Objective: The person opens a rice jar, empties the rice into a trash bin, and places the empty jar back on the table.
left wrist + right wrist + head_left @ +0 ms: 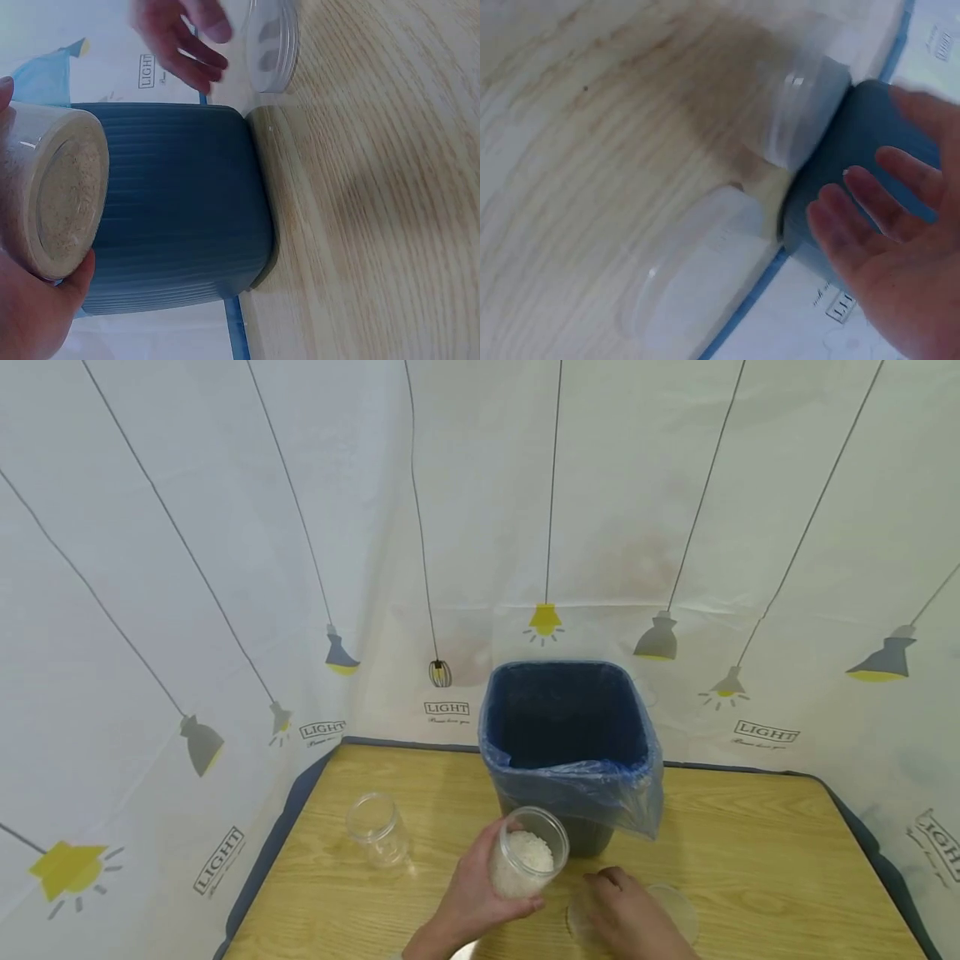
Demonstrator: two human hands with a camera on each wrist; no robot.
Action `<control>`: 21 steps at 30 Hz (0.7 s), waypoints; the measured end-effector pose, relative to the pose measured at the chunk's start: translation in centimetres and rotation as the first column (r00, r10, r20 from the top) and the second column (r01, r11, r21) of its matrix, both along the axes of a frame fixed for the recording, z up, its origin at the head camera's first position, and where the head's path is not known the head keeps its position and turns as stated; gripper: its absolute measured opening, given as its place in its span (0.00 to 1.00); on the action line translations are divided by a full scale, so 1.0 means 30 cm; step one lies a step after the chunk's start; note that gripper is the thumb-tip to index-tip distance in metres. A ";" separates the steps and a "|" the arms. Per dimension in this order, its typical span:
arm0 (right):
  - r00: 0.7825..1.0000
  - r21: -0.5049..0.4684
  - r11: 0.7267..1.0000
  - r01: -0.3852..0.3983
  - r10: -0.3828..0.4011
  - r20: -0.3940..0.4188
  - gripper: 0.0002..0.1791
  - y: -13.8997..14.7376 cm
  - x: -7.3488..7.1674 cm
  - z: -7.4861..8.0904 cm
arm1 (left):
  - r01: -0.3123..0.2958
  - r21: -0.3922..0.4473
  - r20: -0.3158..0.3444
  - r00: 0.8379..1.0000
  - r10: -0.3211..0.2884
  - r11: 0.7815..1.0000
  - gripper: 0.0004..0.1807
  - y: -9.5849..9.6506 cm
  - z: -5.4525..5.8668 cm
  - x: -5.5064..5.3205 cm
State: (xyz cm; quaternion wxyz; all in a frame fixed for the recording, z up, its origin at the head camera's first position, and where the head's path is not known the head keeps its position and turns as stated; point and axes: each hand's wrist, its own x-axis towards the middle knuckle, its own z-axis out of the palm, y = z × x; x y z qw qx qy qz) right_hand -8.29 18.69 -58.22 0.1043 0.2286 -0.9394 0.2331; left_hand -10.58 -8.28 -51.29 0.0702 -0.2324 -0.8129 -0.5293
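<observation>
My left hand [480,885] grips a clear plastic jar [510,887] partly filled with white rice [532,850], tilted in front of the bin. The left wrist view shows its base and the grains pressed against it. To the right, my right hand [626,910] hovers over two clear round lids on the table. One lid [576,917] is partly covered by the hand; the other lid [678,912] lies just beyond it. In the right wrist view the fingers [889,202] are spread loosely, holding nothing, beside the lids.
A dark blue bin [592,831] lined with a translucent blue bag [600,789] stands at the back of the wooden table [757,868]. A second clear jar [378,835], uncapped, stands at the left. Lamp-printed white sheeting [480,527] encloses the table's back and sides.
</observation>
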 end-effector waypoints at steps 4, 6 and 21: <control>0.995 -0.079 0.997 0.002 -0.010 -0.102 0.19 0.018 0.012 0.058 | -0.008 0.009 -0.004 1.000 0.008 1.000 0.53 -0.004 0.000 -0.005; 0.994 -0.120 0.993 0.018 -0.031 -0.102 0.19 0.023 0.021 0.097 | -0.012 0.014 0.000 1.000 0.012 1.000 0.52 -0.008 0.001 -0.007; 0.942 -0.253 0.966 -0.056 -0.033 -0.333 0.27 0.039 0.064 0.420 | -0.030 0.019 0.026 0.999 0.029 0.999 0.52 -0.027 0.026 -0.017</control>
